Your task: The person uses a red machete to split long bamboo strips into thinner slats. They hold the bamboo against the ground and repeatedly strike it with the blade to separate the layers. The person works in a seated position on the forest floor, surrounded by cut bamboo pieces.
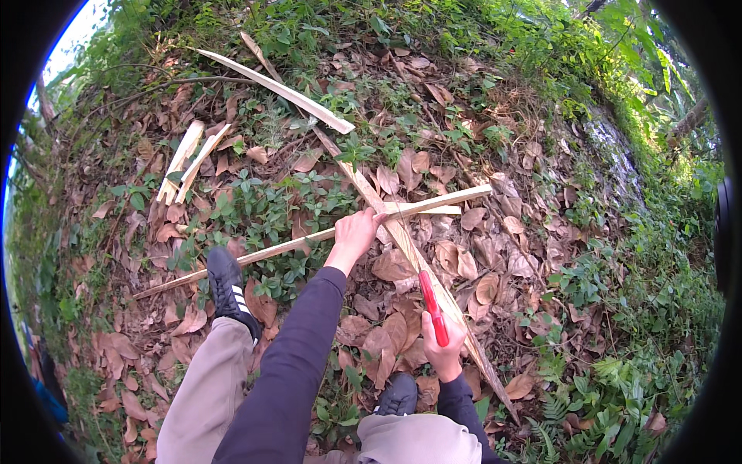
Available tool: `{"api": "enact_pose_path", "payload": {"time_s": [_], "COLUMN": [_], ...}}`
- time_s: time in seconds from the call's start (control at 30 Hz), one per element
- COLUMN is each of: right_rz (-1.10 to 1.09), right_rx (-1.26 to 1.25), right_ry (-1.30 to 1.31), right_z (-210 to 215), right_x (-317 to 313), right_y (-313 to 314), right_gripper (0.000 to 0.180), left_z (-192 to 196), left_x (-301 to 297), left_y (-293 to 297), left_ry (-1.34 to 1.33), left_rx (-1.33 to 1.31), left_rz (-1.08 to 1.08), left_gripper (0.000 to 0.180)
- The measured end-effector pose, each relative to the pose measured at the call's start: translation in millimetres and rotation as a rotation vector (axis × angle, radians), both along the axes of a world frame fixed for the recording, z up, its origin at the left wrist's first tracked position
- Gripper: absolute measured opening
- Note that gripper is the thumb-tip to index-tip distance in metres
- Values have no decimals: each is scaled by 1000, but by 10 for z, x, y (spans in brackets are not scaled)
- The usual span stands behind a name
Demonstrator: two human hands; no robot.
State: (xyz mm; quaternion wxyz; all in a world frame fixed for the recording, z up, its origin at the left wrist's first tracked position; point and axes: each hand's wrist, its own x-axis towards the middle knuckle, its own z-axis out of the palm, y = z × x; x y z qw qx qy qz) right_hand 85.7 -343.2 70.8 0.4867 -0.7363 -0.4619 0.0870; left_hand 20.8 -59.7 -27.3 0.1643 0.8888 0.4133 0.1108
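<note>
Head view shows the left hand [357,230] clamped around a long bamboo strip [255,253] lying on leaf litter, the right hand [443,346] fisted on a red-handled knife [433,307] against a crossing strip [402,232]: splitting appears underway, demanding steady blade control.

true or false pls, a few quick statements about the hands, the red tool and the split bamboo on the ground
1. The right hand grips a red-handled tool. True.
2. The left hand is empty in the air. False: it rests on a long bamboo strip.
3. The ground is bare concrete. False: dry leaves and green plants cover it.
4. More split strips lie at upper left. True.
5. Both feet are bare. False: dark shoes.
</note>
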Motion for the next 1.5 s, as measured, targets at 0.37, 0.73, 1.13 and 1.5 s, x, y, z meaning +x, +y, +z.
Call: {"api": "enact_pose_path", "payload": {"time_s": [0.37,0.73,1.13,1.5], "right_rz": [35,-38,133,70], "right_rx": [8,-8,-119,-45], "right_ry": [22,34,215,251], "right_z": [16,38,522,223], "right_x": [135,6,136,109], "right_y": [188,-64,210,76], "right_gripper": [25,24,29,30], "left_z": [-125,-24,90,109], "left_x": [-73,-51,-70,-47], "left_y": [-19,36,80,53], "left_ry": [-70,-33,48,-5], "left_rx": [17,-29,-144,-86], "left_rz": [-25,7,2,-1], "left_gripper": [44,41,45,45]}}
